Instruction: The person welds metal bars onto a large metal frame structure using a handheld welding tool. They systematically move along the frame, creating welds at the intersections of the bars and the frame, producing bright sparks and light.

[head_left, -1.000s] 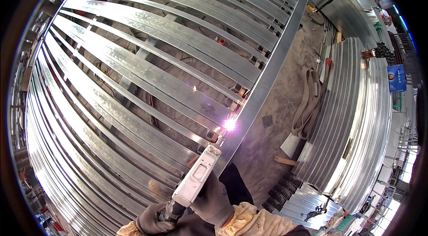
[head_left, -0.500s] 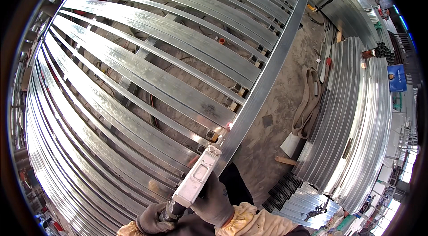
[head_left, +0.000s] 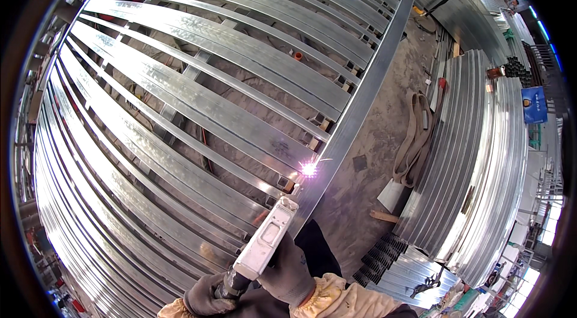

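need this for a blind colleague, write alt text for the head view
Gloved left hand and right hand hold a white welding gun aimed at a bright pinkish spark on the edge of a long metal rail. Rows of silver tubes stretch left; rightward, a looped strap lies beside stacked metal profiles.

Gloved hands (head_left: 287, 274) hold a torch (head_left: 262, 249) near sparks (head_left: 309, 169).

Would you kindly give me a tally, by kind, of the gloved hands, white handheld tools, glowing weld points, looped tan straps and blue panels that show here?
Gloved hands: 2 (left hand, right hand)
White handheld tool: 1
Glowing weld point: 1
Looped tan strap: 1
Blue panel: 1
Total: 6
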